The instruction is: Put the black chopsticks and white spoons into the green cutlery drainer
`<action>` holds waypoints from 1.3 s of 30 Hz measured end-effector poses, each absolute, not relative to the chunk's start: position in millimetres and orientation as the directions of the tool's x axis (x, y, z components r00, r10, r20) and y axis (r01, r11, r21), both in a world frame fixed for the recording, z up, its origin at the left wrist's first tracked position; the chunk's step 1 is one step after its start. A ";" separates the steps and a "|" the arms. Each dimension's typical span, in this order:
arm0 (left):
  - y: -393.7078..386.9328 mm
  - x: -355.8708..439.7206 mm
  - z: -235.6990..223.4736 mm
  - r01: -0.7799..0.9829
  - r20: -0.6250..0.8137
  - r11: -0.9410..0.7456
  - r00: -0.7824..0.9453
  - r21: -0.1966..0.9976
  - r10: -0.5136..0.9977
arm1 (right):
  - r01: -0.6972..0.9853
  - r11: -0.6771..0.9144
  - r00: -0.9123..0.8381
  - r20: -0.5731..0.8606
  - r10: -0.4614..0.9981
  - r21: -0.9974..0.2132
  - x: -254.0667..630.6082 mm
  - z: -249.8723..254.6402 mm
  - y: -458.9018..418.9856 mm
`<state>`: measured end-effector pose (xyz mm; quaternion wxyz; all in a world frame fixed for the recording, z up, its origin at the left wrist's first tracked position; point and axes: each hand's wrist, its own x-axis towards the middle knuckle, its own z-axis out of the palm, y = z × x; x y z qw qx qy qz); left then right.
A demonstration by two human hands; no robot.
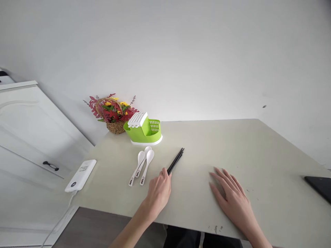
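Note:
My left hand (159, 188) is closed around the near end of several black chopsticks (176, 161), which point away from me and slightly right, low over the table. The fingers hide their lower ends. Just left of that hand lie three white spoons (147, 166), bowls pointing away, with small dark marks on the handles. Behind the spoons stands a green utensil holder (144, 133) with a white slatted top and a white base. My right hand (231, 196) rests palm down on the table, fingers stretched out, holding nothing.
A woven basket (115, 127) of red and yellow flowers stands behind the holder. On the left edge lies a white power bank (81, 175) with a cable. A dark phone-like object (320, 187) lies at the right. White cabinet (33, 144) at left; wall behind the table (207, 141).

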<state>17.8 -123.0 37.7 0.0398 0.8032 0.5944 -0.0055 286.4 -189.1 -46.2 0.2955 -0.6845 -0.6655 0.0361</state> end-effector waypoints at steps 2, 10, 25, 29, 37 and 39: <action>-124.7 16.4 36.9 0.950 -0.027 -0.309 0.310 0.043 0.950 | 0.890 0.063 0.113 0.351 0.929 -0.452 286.1 -46.6 -188.8; -125.8 18.0 36.7 0.935 -0.009 -0.341 0.344 0.097 0.939 | 0.886 0.069 0.116 0.363 0.925 -0.459 285.3 -44.8 -188.9; -103.0 -55.9 29.9 0.992 0.407 -0.126 0.109 0.015 0.907 | 0.889 0.058 0.112 0.337 0.935 -0.455 285.9 -45.1 -190.0; -96.5 -80.7 21.4 1.000 0.342 -0.016 0.006 0.025 0.940 | 0.889 0.046 0.119 0.327 0.938 -0.456 285.8 -46.9 -189.9; -82.3 -74.6 20.2 0.998 0.258 0.048 -0.057 0.038 0.964 | 0.890 0.041 0.119 0.318 0.941 -0.454 287.1 -49.9 -189.5; -77.1 -69.4 22.2 0.998 0.242 0.057 -0.055 0.001 0.969 | 0.888 0.042 0.118 0.316 0.941 -0.457 287.1 -49.5 -189.6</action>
